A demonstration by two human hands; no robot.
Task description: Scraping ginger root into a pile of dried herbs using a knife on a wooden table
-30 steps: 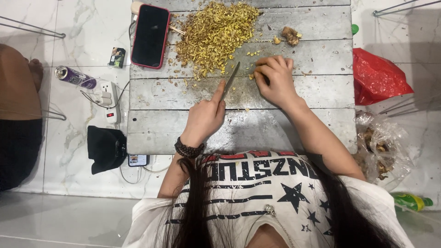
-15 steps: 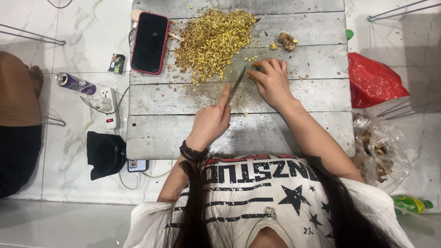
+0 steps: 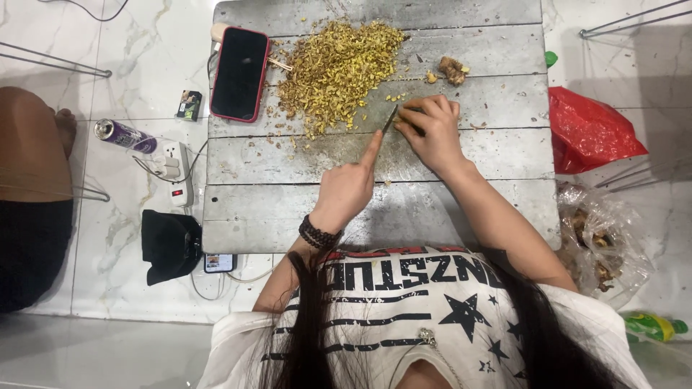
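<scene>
My left hand (image 3: 346,191), a dark beaded bracelet on its wrist, grips a small knife (image 3: 390,119) with the index finger stretched along the blade. My right hand (image 3: 432,133) is curled over a small piece right at the blade's tip, pressing it onto the grey wooden plank top (image 3: 288,209). The piece itself is hidden under the fingers. Just beyond the knife lies a big heap of yellowish chopped bits (image 3: 339,65). Two knobbly uncut root pieces (image 3: 453,70) sit beyond my right hand.
A phone in a red case (image 3: 240,73) lies on the planks' far left. On the floor: a red bag (image 3: 587,133), a clear bag of roots (image 3: 598,238), a green bottle (image 3: 652,325), a can (image 3: 124,135), a power strip (image 3: 173,169), a black pouch (image 3: 169,245). Another person's leg (image 3: 32,158) is at left.
Both hands and the knife stay together at the heap's near edge, shifting only slightly. The blade's angle has changed a little against the piece under my right hand.
</scene>
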